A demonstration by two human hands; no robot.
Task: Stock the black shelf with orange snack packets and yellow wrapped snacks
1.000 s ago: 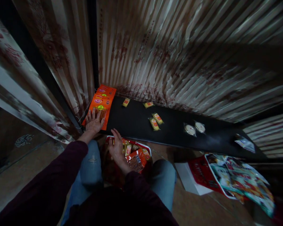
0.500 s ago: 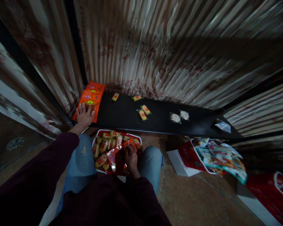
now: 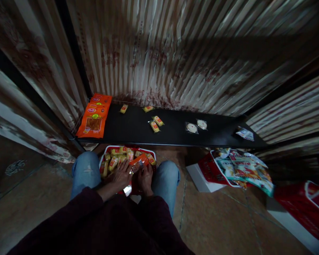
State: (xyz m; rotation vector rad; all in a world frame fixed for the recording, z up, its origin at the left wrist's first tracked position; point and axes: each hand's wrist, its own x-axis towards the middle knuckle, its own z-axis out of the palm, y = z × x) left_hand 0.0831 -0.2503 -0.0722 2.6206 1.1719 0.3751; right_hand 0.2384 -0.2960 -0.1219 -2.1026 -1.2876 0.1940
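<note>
Right hand point(image 3: 145, 179) pinches the orange packet point(image 3: 138, 163) at 6 o'clock; left hand point(image 3: 121, 176) lies spread at its 9 o'clock. Probably light, slippery film: hold the edges.

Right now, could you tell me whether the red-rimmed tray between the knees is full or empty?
Mostly full: many yellow wrapped snacks and an orange packet crowd the tray; its near end is hidden.

Seemingly a small shop: a low black shelf point(image 3: 175, 138) against a striped wall point(image 3: 175, 53) carries snack packets point(image 3: 93, 122), with open boxes point(image 3: 206, 171) of more on the tiled floor point(image 3: 215, 219).
</note>
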